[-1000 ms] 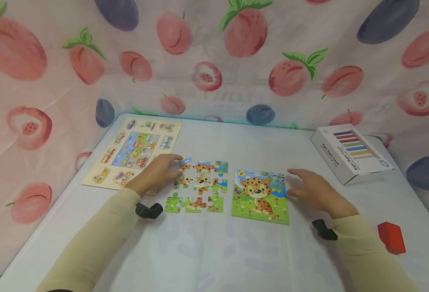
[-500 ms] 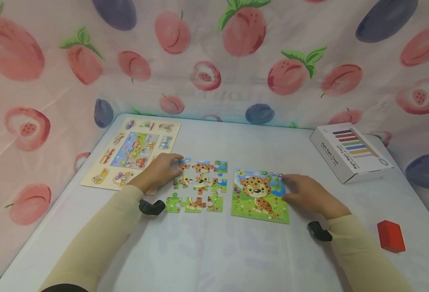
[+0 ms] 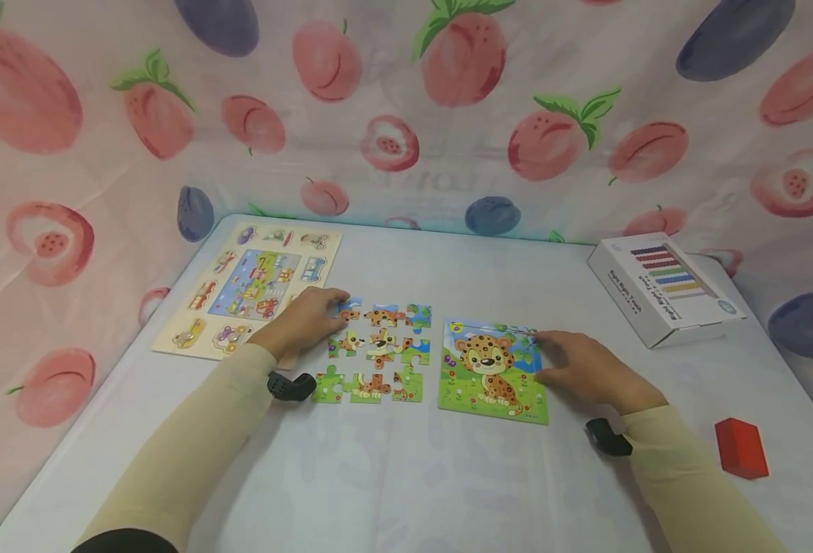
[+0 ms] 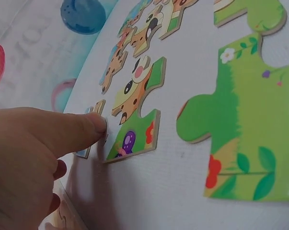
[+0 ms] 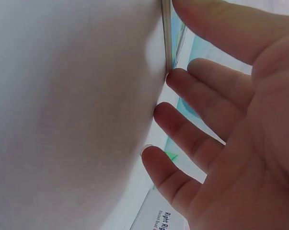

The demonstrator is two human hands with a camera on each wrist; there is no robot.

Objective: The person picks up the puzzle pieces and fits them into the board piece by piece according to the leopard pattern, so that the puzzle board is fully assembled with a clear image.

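Several leopard jigsaw pieces [image 3: 381, 345] lie in three spaced rows on the white table. My left hand [image 3: 307, 318] is at the top-left piece [image 3: 351, 309], its thumb [image 4: 82, 132] lying across that piece in the left wrist view; the index finger is hidden there. Right of the pieces lies a square picture board [image 3: 492, 372] showing a whole leopard cub among flowers. My right hand [image 3: 586, 370] is at the board's right edge, thumb and fingers spread. In the right wrist view its fingers [image 5: 190, 136] are extended, with fingertips right by the board's edge.
A wooden vehicle puzzle board [image 3: 162, 340] lies at the back left, partly behind my left hand. A white box [image 3: 627, 296] with coloured bars printed on it stands at the back right. Near the right sleeve lies a red block [image 3: 741, 448]. A fruit-print curtain [image 3: 447, 180] encloses the back.
My right hand has moved left from beside the picture board to its right edge. My left hand has barely shifted. The pieces and board look unmoved.
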